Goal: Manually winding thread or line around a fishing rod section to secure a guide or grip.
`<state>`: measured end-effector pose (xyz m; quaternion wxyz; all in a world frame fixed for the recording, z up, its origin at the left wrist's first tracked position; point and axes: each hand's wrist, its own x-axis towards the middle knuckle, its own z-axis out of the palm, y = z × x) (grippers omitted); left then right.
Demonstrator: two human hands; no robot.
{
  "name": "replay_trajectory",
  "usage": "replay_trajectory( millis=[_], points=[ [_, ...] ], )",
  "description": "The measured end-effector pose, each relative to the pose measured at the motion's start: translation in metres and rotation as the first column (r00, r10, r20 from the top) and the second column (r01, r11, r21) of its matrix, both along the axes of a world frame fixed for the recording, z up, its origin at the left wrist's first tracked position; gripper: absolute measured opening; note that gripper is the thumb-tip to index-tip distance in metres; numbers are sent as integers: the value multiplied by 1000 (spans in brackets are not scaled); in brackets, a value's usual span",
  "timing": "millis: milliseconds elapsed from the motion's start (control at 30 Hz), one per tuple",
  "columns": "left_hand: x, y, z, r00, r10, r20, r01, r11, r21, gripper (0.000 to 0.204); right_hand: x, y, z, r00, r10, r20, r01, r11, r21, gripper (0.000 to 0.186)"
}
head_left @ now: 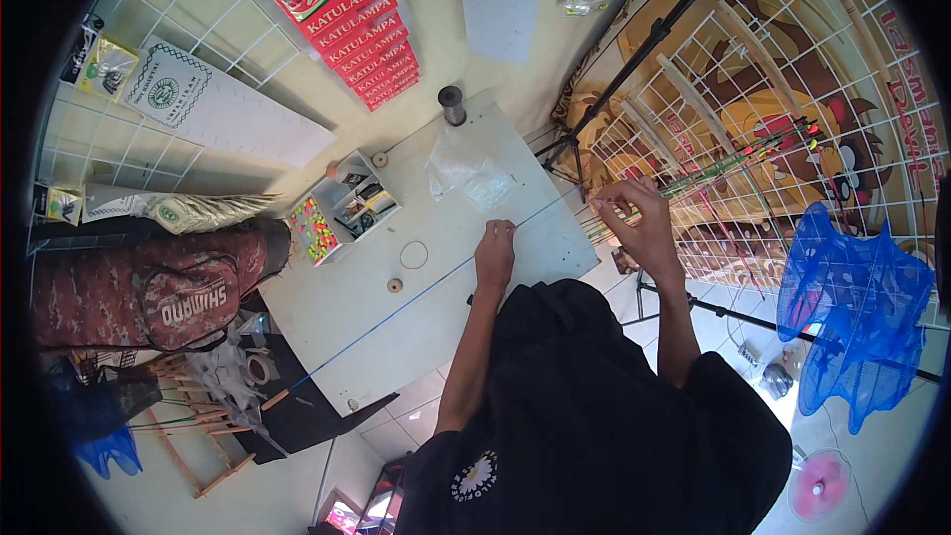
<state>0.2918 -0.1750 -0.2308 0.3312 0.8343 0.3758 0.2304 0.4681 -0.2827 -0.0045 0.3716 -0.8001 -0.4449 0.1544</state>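
Observation:
A thin blue fishing rod [436,284] lies slantwise over the white table [535,267], its wood-coloured handle end [275,399] past the left edge. My left hand [495,253] is closed round the rod near the middle of the table. Beyond the rod's far right end, my right hand [634,218] is raised with thumb and forefinger pinched together. Whatever sits in that pinch is too small to make out. Nearby on the table lies a clear plastic bag [466,173], with a dark spool [452,106] behind it.
A divided box [347,203] with colourful beads and small parts stands at the table's back left. A ring of line [414,255] and a small spool [394,285] lie before it. Left is a camouflage bag [168,287]; right are a black tripod [654,35] and blue nets [852,307].

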Motion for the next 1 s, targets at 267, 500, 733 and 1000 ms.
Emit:
replay_trajectory(
  millis=[267, 500, 733, 1000],
  points=[
    [-24, 11, 112, 953, -37, 301, 6, 995, 103, 9, -20, 28, 18, 879, 274, 390, -281, 959, -42, 10],
    [-40, 11, 167, 953, -128, 273, 79, 980, 183, 13, -30, 47, 31, 787, 435, 437, -467, 883, -38, 10],
    [-40, 10, 185, 945, -91, 315, 50, 989, 136, 13, -33, 46, 33, 828, 438, 349, -481, 876, 44, 9],
    [-40, 10, 192, 943, -94, 319, 43, 986, 164, 14, -30, 48, 48, 731, 525, 436, -561, 826, -55, 12]
  ],
)
